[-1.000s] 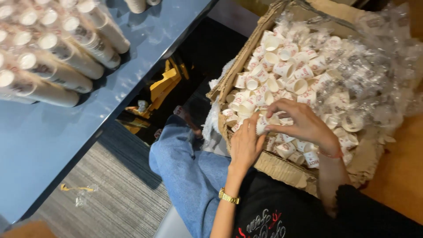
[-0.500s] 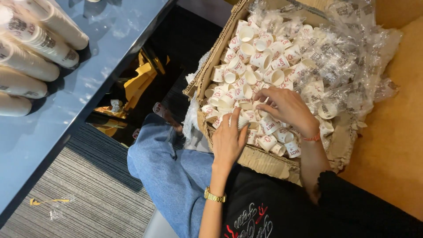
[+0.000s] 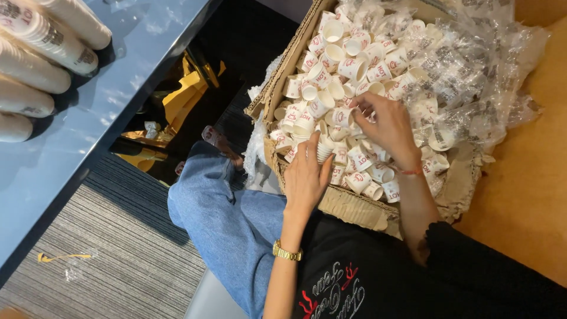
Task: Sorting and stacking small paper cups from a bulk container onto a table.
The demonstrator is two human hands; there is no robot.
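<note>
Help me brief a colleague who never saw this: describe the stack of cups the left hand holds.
Start at the big brown cardboard box full of small white paper cups with red print. At its near edge, the left hand grips a short nested stack of white cups. Unlike the loose single cups around it, these sit one inside another.
</note>
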